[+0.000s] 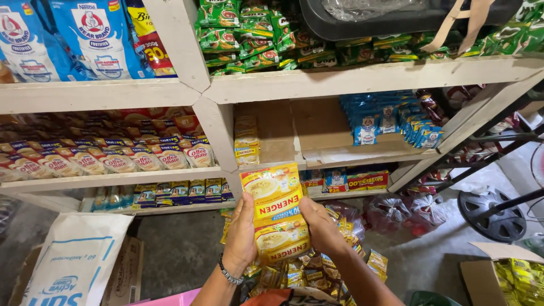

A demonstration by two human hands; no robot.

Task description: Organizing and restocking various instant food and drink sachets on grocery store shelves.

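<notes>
- Below the white wooden shelf unit, centre frame, I see both hands raised together at the level of the bottom shelf.
- Left hand: clenched around the left edge of a strip of yellow foil cereal-drink sachets, thumb on the front face. Beaded dark bracelet on that wrist.
- Right hand: grasping the right edge of the same strip, fingers behind it, thumb on the front.
- Strip hangs upright between the two hands; two sachets visible, the top one standing clear above the fingers, in front of the shelf upright.
- Directly under the hands: loose pile of matching yellow sachets on the floor.
- Middle compartment behind: small stack of similar yellow sachets on the left, blue sachet packs on the right.
- Left compartment: row of brown-and-white creamer sachets.
- Top shelf: blue-and-white milk powder bags left, green sachet strips right.
- Floor left: white woven sack. Lower right: open cardboard box, yellow packs inside.
</notes>
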